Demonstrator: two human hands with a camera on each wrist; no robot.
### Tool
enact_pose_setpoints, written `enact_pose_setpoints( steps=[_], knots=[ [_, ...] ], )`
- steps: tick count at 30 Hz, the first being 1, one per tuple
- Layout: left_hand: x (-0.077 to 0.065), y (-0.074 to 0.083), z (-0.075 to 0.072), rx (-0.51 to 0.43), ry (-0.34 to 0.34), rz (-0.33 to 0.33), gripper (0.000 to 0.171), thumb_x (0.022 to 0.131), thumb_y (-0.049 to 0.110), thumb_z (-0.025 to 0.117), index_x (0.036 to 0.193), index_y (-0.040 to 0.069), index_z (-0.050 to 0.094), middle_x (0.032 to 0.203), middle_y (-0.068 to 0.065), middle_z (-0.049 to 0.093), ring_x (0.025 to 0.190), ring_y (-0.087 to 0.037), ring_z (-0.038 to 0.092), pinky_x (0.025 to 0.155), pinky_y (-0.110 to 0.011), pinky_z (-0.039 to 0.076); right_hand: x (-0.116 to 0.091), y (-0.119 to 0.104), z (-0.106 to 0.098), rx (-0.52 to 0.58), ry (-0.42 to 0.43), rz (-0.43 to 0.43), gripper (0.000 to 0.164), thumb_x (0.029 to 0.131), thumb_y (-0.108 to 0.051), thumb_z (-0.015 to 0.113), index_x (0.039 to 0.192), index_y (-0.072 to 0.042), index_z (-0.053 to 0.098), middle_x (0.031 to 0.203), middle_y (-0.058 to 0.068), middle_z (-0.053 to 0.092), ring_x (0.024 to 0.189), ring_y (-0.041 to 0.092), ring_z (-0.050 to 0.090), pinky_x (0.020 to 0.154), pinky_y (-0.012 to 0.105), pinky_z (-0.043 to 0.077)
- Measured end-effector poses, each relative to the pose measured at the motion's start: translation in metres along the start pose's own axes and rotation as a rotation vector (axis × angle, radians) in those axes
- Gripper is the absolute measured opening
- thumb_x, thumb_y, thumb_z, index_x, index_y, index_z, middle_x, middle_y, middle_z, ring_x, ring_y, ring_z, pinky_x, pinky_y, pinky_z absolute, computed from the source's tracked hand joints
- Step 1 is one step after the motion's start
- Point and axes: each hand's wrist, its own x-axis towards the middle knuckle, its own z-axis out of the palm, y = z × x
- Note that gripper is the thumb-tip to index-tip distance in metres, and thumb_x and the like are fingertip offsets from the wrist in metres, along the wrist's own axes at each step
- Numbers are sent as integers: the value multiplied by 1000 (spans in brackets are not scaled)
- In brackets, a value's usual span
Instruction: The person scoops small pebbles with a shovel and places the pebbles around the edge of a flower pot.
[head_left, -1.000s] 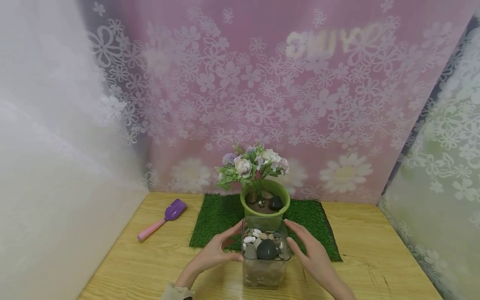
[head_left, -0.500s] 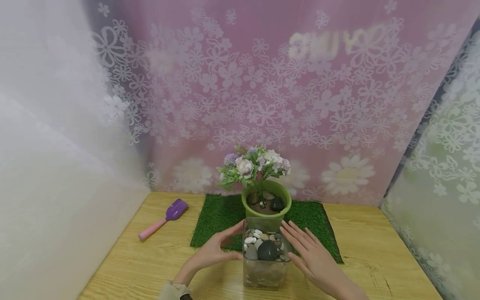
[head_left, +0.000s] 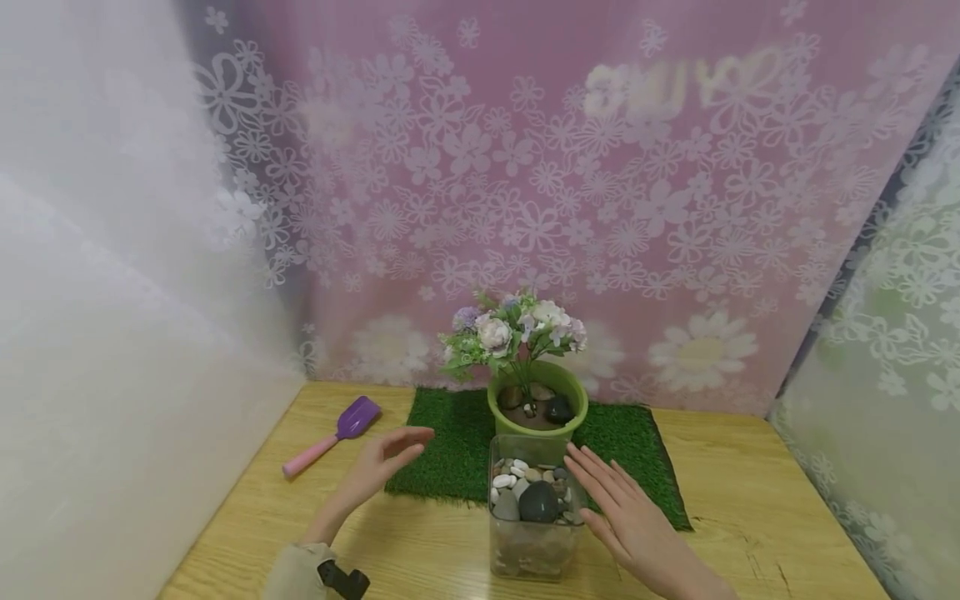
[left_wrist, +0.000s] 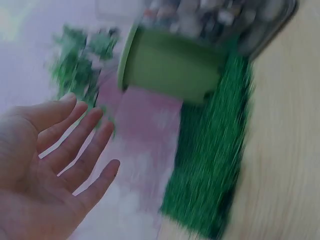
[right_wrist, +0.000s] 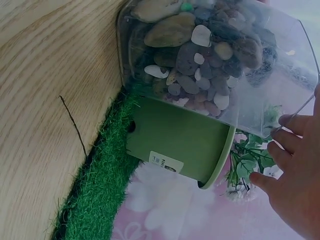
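A clear plastic container filled with pebbles stands on the table in front of a green flowerpot. A large dark stone lies on top of the pebbles. My right hand, fingers straight, rests by the container's right rim; in the right wrist view its fingertips are at the clear wall. Apart from the container, to its left, my left hand is in the air with relaxed fingers and holds nothing. White and purple flowers rise from the pot, with stones around their stems.
A green turf mat lies under the pot. To the left on the wooden table is a small purple shovel with a pink handle. A pink floral curtain hangs behind, with pale sheets at both sides.
My left hand has let go of the container's left side and moved left, toward the shovel. My right hand has straightened its fingers at the right rim. The container stays in place.
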Motion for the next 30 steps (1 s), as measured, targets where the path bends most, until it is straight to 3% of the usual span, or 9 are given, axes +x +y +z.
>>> enact_pose_setpoints(
  steps=[4,7,11,16,18,24,30],
  knots=[
    [-5,-13,-27,111,139,-13,32,104,15,59,133,4,64,129,-17,67,116,-30,66,95,-32,54,-1,1,1,19,-20,15,68,100,-20,63,160,-16,31,166,1,29,153,18,22,118,14,-5],
    [-11,-22,-44,256,226,-76,30,102,18,62,130,7,66,126,-11,70,114,-29,67,95,-40,54,-1,1,1,13,-21,19,68,101,-20,62,161,-17,30,166,1,28,153,19,22,118,14,-5],
    [-20,-34,-62,427,259,-150,37,102,23,62,133,3,64,130,-18,66,120,-41,61,100,-57,48,-1,1,1,11,-2,12,70,100,-18,64,161,-17,30,165,2,29,153,18,23,119,15,-4],
    [-31,-53,-76,653,358,-130,36,96,15,68,125,-7,65,122,-32,65,112,-54,59,91,-65,48,-3,0,1,23,11,11,72,98,-16,65,161,-19,29,165,2,30,154,6,13,119,15,-3],
    [-35,-60,-81,746,395,-133,36,95,13,70,122,-9,65,117,-34,65,108,-55,60,90,-65,48,-3,0,1,21,17,11,73,98,-16,65,161,-19,30,165,2,31,154,8,15,119,14,-3],
    [-47,-73,-90,955,375,-192,38,89,9,76,117,-14,65,110,-35,66,98,-54,62,82,-63,51,-4,-1,2,30,7,14,73,99,-16,64,162,-19,27,165,3,30,152,13,23,118,13,-2],
    [-55,-79,-93,968,339,-277,40,86,7,78,117,-15,64,100,-34,66,88,-51,64,77,-62,52,-3,-2,4,32,22,6,73,99,-15,64,162,-19,27,165,4,30,151,14,25,119,14,-1]
  ],
)
